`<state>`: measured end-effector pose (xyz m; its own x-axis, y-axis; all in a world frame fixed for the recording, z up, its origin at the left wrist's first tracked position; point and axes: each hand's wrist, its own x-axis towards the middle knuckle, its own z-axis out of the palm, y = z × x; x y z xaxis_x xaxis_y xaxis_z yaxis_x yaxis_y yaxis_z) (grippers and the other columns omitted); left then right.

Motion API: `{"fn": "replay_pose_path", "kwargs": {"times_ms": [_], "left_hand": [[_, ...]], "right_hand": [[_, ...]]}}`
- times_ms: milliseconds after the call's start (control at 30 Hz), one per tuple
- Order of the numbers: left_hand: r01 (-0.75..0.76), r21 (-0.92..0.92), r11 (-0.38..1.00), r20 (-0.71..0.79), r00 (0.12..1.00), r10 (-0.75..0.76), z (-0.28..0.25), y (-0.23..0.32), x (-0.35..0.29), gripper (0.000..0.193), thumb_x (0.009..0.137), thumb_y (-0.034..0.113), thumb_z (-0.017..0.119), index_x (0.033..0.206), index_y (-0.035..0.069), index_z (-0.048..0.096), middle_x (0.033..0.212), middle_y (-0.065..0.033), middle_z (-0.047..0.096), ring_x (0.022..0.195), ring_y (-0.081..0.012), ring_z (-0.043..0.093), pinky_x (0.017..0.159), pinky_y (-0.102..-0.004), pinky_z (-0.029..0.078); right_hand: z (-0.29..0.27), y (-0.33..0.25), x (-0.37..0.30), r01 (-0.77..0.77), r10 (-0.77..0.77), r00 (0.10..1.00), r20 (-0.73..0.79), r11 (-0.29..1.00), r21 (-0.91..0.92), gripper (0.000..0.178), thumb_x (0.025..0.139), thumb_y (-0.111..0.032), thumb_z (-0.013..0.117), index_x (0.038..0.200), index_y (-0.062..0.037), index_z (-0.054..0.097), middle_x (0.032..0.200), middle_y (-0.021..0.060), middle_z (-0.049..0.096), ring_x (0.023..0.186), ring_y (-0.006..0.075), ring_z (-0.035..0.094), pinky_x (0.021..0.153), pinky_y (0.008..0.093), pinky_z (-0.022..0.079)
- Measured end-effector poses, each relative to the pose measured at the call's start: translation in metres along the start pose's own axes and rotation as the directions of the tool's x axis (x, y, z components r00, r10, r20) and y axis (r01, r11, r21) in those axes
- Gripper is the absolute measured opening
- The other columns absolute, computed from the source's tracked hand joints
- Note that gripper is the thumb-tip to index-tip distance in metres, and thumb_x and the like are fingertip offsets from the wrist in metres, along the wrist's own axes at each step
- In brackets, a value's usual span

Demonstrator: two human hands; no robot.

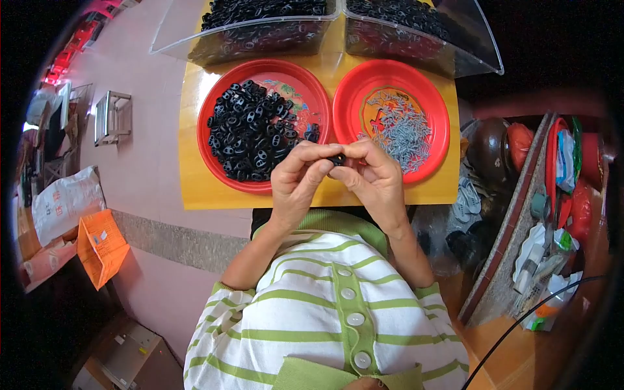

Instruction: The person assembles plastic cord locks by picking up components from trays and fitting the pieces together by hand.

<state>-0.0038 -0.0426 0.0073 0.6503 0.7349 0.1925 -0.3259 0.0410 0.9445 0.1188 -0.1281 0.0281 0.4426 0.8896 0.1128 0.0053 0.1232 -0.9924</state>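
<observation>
Between my two hands, just over the table's near edge, is a small black plastic piece (337,159). My left hand (299,179) pinches it with thumb and forefinger from the left. From the other side, my right hand (376,181) grips it the same way; whether a screw is also in those fingers is hidden. Just beyond my left hand, a red plate (203,140) bears a heap of black pieces with two holes each (244,133). A second red plate (441,117), beyond my right hand, carries many small silver screws (406,136).
Two clear plastic bins (260,29) filled with black pieces stand at the back of the yellow table (312,198). A metal stool (112,118) is on the floor at left, with an orange bag (102,247) nearer. Bagged household items (539,260) crowd the right side, beside a black cable (520,320).
</observation>
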Motion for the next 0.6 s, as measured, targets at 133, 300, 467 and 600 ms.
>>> {"fn": "replay_pose_path", "kwargs": {"times_ms": [133, 300, 467, 600], "left_hand": [[-0.094, 0.009, 0.996, -0.02, 0.995, 0.094, 0.007, -0.008, -0.004, 0.015, 0.087, -0.002, 0.055, 0.101, -0.002, 0.06, 0.099, -0.0089, 0.062, 0.088, -0.0135, 0.056, 0.079, -0.0236, 0.044], [-0.059, -0.068, 0.996, -0.062, 0.997, 0.055, 0.005, -0.017, -0.01, 0.013, 0.088, -0.003, 0.054, 0.099, -0.001, 0.059, 0.095, -0.0075, 0.061, 0.086, -0.0105, 0.055, 0.077, -0.0225, 0.044], [0.058, -0.159, 0.986, -0.112, 0.991, -0.076, 0.01, -0.008, -0.003, 0.013, 0.088, -0.003, 0.053, 0.1, 0.0, 0.059, 0.092, -0.0061, 0.059, 0.083, -0.0097, 0.054, 0.076, -0.022, 0.043], [-0.001, -0.219, 0.976, -0.144, 0.989, -0.032, 0.012, -0.012, 0.0, 0.012, 0.089, 0.0, 0.053, 0.1, 0.0, 0.058, 0.093, -0.0058, 0.058, 0.083, -0.0101, 0.052, 0.076, -0.0214, 0.042]], "right_hand": [[0.002, 0.002, -0.008, -0.099, 0.096, 0.995, 0.023, 0.975, 0.198, 0.02, 0.083, -0.002, 0.065, 0.102, 0.0001, 0.057, 0.086, 0.0004, 0.054, 0.077, 0.0046, 0.048, 0.068, 0.0191, 0.041], [0.004, 0.003, -0.009, -0.107, 0.108, 0.994, -0.006, 0.99, 0.093, 0.022, 0.08, -0.006, 0.069, 0.099, -0.0008, 0.059, 0.084, 0.0017, 0.056, 0.073, 0.0059, 0.052, 0.064, 0.0209, 0.044], [-0.003, -0.001, 0.005, 0.095, -0.092, 0.995, 0.027, 0.928, -0.359, 0.027, 0.076, -0.012, 0.073, 0.097, -0.0025, 0.06, 0.08, 0.0054, 0.057, 0.065, 0.0119, 0.055, 0.057, 0.0244, 0.046], [0.0, 0.002, 0.01, 0.204, -0.205, 0.978, 0.039, 0.901, -0.383, 0.03, 0.075, -0.017, 0.073, 0.097, -0.0028, 0.059, 0.079, 0.0073, 0.057, 0.062, 0.0157, 0.055, 0.055, 0.0261, 0.046]]}}
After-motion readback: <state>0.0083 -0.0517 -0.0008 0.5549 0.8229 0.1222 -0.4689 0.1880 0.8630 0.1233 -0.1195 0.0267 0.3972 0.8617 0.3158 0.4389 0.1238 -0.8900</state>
